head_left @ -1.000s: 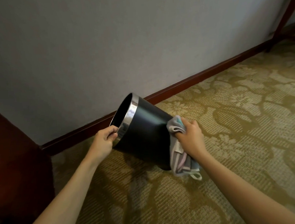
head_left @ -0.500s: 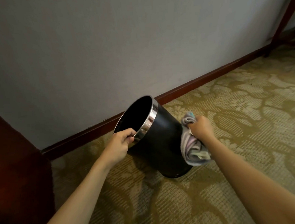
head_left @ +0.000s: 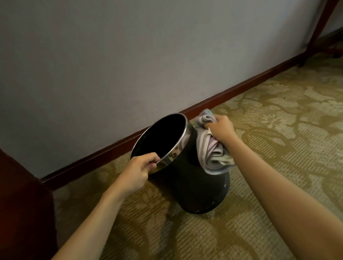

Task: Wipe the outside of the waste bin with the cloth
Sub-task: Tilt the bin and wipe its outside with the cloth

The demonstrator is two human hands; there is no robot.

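Note:
A black round waste bin (head_left: 188, 180) with a shiny metal rim stands on the carpet, tilted slightly with its mouth toward the upper left. My left hand (head_left: 139, 171) grips the near part of the rim, fingers curled over its edge. My right hand (head_left: 220, 130) holds a bunched striped cloth (head_left: 211, 151) of grey, pink and white against the bin's upper right side, just below the rim. The cloth hangs down over the bin's wall. The bin looks empty inside.
A grey wall (head_left: 143, 52) with a dark red skirting board (head_left: 224, 99) runs right behind the bin. Dark wooden furniture (head_left: 16, 195) stands at the left. A wooden leg (head_left: 323, 19) slants at the far right. Patterned olive carpet (head_left: 285, 144) covers the floor.
The bin has swung from lying tilted on its side to nearly upright on its base. My right hand with the cloth has moved up the bin's side toward the rim.

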